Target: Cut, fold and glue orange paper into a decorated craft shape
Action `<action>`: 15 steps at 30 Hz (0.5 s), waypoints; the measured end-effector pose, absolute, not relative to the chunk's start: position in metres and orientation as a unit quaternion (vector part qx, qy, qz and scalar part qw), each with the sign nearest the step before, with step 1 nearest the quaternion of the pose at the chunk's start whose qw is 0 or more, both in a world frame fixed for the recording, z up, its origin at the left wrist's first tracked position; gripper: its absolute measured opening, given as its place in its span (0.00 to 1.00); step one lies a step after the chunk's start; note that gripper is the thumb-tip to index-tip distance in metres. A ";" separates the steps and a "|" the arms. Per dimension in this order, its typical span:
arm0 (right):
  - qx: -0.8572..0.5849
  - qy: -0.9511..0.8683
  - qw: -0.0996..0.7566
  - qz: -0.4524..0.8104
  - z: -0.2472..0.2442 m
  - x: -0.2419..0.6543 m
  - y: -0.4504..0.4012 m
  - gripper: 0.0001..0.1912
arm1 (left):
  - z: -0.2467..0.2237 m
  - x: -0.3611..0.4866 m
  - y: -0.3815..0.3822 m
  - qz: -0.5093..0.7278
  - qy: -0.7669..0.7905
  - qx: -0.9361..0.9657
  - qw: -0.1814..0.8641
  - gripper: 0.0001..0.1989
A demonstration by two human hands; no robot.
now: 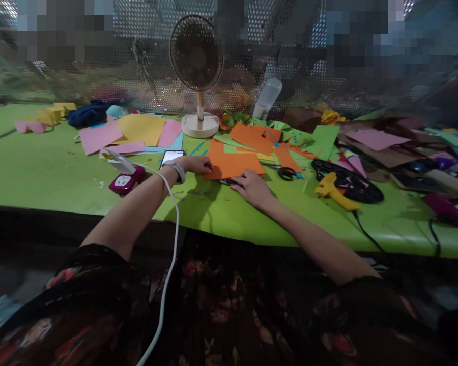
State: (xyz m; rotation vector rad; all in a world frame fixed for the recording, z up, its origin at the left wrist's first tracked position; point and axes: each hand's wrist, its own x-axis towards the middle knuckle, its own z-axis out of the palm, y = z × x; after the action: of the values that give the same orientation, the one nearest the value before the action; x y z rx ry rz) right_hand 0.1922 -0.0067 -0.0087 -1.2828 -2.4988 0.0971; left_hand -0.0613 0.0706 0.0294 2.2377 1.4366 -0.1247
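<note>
An orange paper sheet [234, 165] lies flat near the front of the green table. At its left edge my left hand [199, 164], with a pale band on the wrist, has curled fingers closed on the paper. My right hand [254, 188] rests at the sheet's lower right edge. Between its thumb and fingers a slim dark tool [227, 181] points left along the lower edge; its kind is too small to tell. Just right of the sheet lie black-handled scissors [287, 173]. A lit phone [171, 157] lies beside my left wrist.
A fan [199, 124] stands behind the papers. A purple power socket [126, 180] is left of my forearm, and a white cable [175, 213] hangs over that arm. At right are a yellow glue gun [338, 193] and a black tray [362, 185]. Paper scraps [252, 138] cover the back.
</note>
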 end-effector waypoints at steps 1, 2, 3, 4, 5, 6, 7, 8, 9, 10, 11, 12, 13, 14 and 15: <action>-0.449 -0.878 0.162 0.035 -0.008 0.192 -0.008 0.17 | 0.030 -0.061 0.071 -0.047 0.524 0.817 0.238 0.23; -0.450 -0.878 0.159 0.037 -0.007 0.192 -0.009 0.17 | 0.030 -0.061 0.071 -0.047 0.524 0.816 0.237 0.23; -0.452 -0.877 0.156 0.040 -0.006 0.192 -0.010 0.17 | 0.030 -0.061 0.071 -0.047 0.525 0.817 0.236 0.24; -0.455 -0.876 0.154 0.043 -0.005 0.192 -0.011 0.17 | 0.029 -0.060 0.071 -0.049 0.526 0.816 0.235 0.24; -0.459 -0.874 0.152 0.047 -0.004 0.191 -0.011 0.18 | 0.029 -0.060 0.071 -0.052 0.527 0.816 0.233 0.24; -0.463 -0.872 0.152 0.051 -0.002 0.189 -0.012 0.18 | 0.029 -0.060 0.071 -0.055 0.527 0.816 0.232 0.24; -0.465 -0.871 0.151 0.054 -0.001 0.187 -0.011 0.18 | 0.029 -0.060 0.072 -0.057 0.527 0.816 0.231 0.24; -0.466 -0.870 0.150 0.057 0.000 0.185 -0.011 0.17 | 0.029 -0.060 0.072 -0.058 0.527 0.816 0.230 0.24; -0.467 -0.870 0.150 0.057 0.001 0.182 -0.011 0.17 | 0.028 -0.060 0.073 -0.058 0.526 0.817 0.229 0.24; -0.467 -0.870 0.149 0.057 0.001 0.180 -0.010 0.17 | 0.028 -0.060 0.074 -0.054 0.525 0.818 0.228 0.23; -0.465 -0.871 0.148 0.058 0.001 0.178 -0.011 0.17 | 0.028 -0.060 0.074 -0.049 0.524 0.820 0.226 0.23; -0.457 -0.875 0.149 0.059 0.000 0.177 -0.012 0.17 | 0.028 -0.060 0.074 -0.040 0.523 0.822 0.222 0.22; -0.444 -0.881 0.153 0.061 -0.001 0.177 -0.015 0.17 | 0.029 -0.060 0.073 -0.029 0.523 0.824 0.217 0.21; -0.425 -0.889 0.158 0.063 -0.003 0.177 -0.018 0.17 | 0.029 -0.060 0.072 -0.018 0.524 0.826 0.210 0.19; -0.403 -0.898 0.165 0.065 -0.004 0.179 -0.021 0.17 | 0.029 -0.059 0.069 -0.007 0.524 0.828 0.201 0.18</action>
State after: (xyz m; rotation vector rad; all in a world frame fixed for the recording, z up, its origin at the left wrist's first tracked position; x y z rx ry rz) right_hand 0.1793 -0.0211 -0.0040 -1.1480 -2.5581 0.1850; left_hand -0.0592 0.0693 0.0294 2.3117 1.4633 -0.0192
